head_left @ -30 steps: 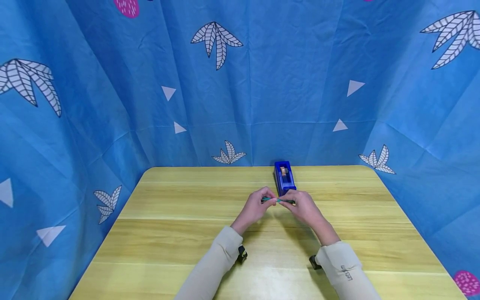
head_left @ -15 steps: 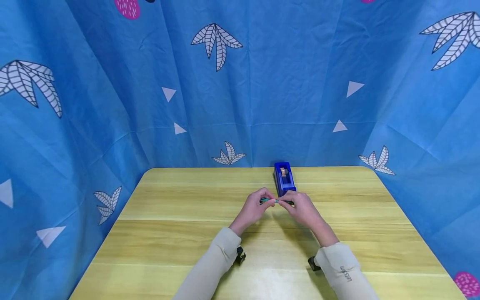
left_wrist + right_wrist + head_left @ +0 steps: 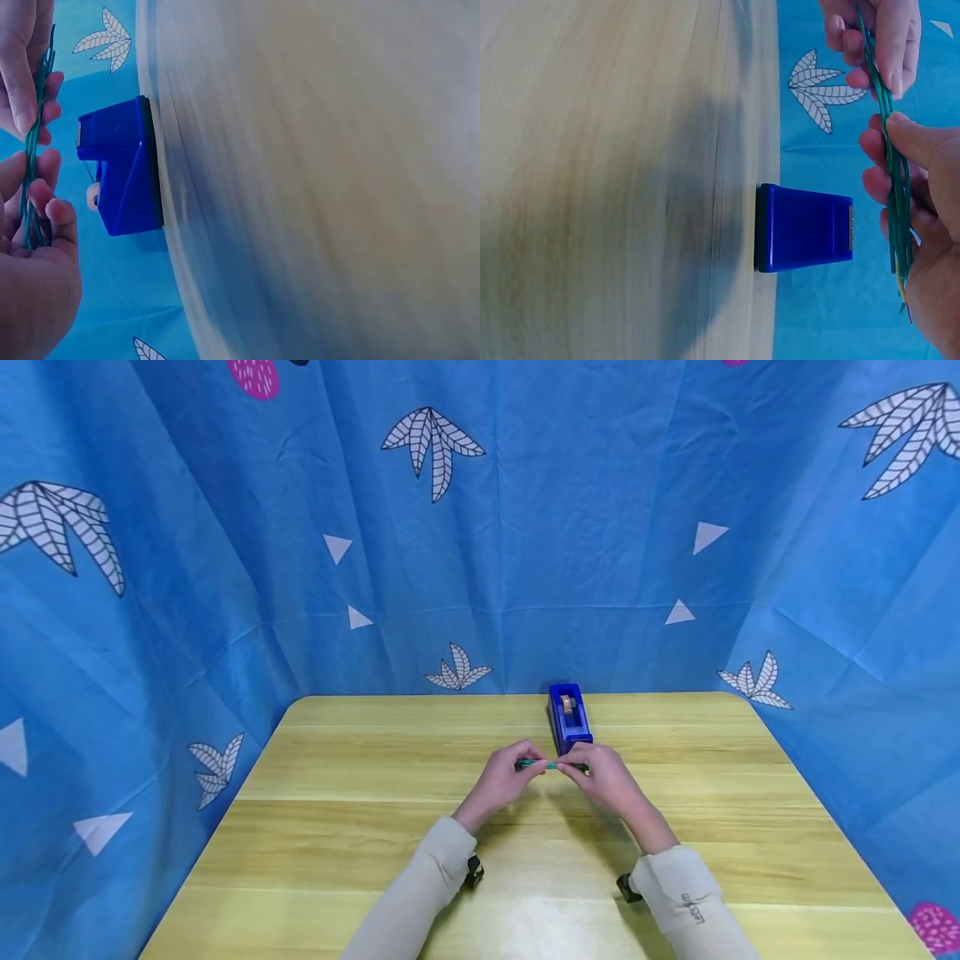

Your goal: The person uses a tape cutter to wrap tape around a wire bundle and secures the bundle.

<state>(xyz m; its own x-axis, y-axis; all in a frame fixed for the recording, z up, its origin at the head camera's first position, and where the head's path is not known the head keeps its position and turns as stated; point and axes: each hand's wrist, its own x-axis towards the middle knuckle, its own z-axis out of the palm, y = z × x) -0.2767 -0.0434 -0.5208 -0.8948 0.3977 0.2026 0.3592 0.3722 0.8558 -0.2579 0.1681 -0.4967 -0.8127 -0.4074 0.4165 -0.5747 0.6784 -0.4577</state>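
Observation:
Between both hands, above the table, runs a thin bundle of green wires [image 3: 895, 180]. My left hand [image 3: 507, 779] pinches one end with thumb and fingers. The other end is pinched by my right hand [image 3: 604, 779], only a short way off, and a small stretch of green shows between the fingertips. In the right wrist view, loose wire ends stick out below my right hand [image 3: 934, 187], one of them yellowish. From the left wrist, the strands [image 3: 31, 161] lie roughly parallel, partly hidden by fingers. Just beyond the hands stands a blue tape dispenser [image 3: 556, 725].
The wooden table [image 3: 337, 827] stretches out around both arms, its far edge meeting a blue patterned curtain [image 3: 585, 510]. A roll of tape [image 3: 567, 703] sits in the dispenser. Dark wrist cameras show under both light sleeves [image 3: 412, 885].
My left hand has shifted slightly left, away from the right hand, so more of the green wires shows between them. The right hand and dispenser stay nearly where they were.

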